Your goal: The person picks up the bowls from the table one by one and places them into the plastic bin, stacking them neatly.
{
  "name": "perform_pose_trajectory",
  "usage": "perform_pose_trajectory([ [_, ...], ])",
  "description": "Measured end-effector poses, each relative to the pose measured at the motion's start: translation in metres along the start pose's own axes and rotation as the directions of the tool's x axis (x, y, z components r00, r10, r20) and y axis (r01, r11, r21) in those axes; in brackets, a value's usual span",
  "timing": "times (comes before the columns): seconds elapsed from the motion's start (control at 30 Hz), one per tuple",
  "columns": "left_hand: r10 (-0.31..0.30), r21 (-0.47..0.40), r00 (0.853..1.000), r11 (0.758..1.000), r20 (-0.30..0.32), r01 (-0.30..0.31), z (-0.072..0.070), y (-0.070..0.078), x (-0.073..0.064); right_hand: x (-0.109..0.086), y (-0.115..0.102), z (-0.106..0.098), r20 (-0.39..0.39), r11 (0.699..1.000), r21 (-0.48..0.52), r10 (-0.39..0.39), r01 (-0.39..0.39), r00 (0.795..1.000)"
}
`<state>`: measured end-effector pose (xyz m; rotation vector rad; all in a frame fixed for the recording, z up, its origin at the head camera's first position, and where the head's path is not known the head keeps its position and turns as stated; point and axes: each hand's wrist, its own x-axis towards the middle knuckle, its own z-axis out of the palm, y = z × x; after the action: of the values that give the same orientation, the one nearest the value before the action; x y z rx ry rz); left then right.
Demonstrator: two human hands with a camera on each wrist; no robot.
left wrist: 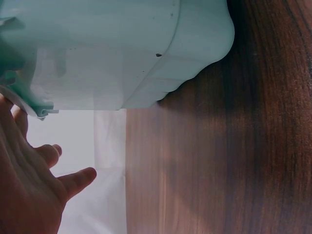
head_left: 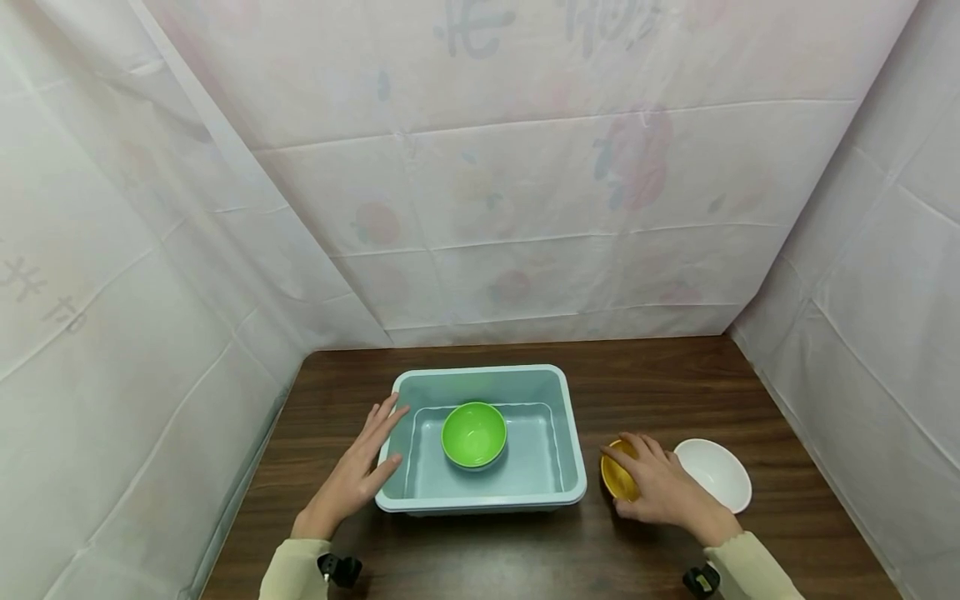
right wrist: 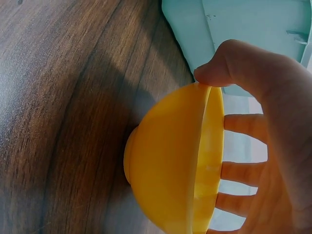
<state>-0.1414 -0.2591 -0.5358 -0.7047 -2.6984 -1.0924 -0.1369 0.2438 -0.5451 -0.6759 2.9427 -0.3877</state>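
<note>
My right hand [head_left: 652, 482] spans the rim of a yellow bowl [right wrist: 165, 156], the thumb on one side and the fingers across on the other, as the right wrist view shows. The bowl is upright, close over the wooden table just right of a pale blue-green plastic basin [head_left: 487, 502]. Inside the basin is a bright green bowl [head_left: 474, 435], open side up. At the basin's left rim is my left hand [head_left: 360, 467], fingers spread, with the fingertips over the edge. In the left wrist view it shows beside the rim, partly cut off by the frame.
A white bowl [head_left: 714, 473] stands on the table to the right, partly behind my right hand and wrist. The dark wooden table [head_left: 645, 375] meets pale printed sheets [head_left: 525, 200] hanging at the back and on both sides.
</note>
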Motion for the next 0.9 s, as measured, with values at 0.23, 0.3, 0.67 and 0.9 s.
perform_pose_trajectory([
  [0.23,0.010,0.004,1.000,1.000,-0.006,-0.010,-0.0002,0.0007,-0.0001,0.0018,-0.0017,0.0006,-0.003,1.000,-0.025,-0.010,0.010,1.000],
  [0.3,0.010,0.005,1.000,1.000,-0.009,-0.010,-0.0001,0.0008,0.0000,0.0018,-0.0025,0.0005,-0.006,1.000,-0.027,-0.014,0.014,1.000],
  [0.67,-0.004,-0.006,1.000,1.000,-0.002,0.004,0.0013,0.0001,-0.0008,0.0010,-0.0051,-0.0021,-0.008,0.999,-0.030,-0.020,0.020,1.000],
  [0.9,0.001,0.004,1.000,1.000,-0.005,-0.001,0.0009,-0.0001,-0.0012,0.0048,-0.0049,-0.0063,-0.039,0.997,-0.061,-0.048,0.045,0.998],
])
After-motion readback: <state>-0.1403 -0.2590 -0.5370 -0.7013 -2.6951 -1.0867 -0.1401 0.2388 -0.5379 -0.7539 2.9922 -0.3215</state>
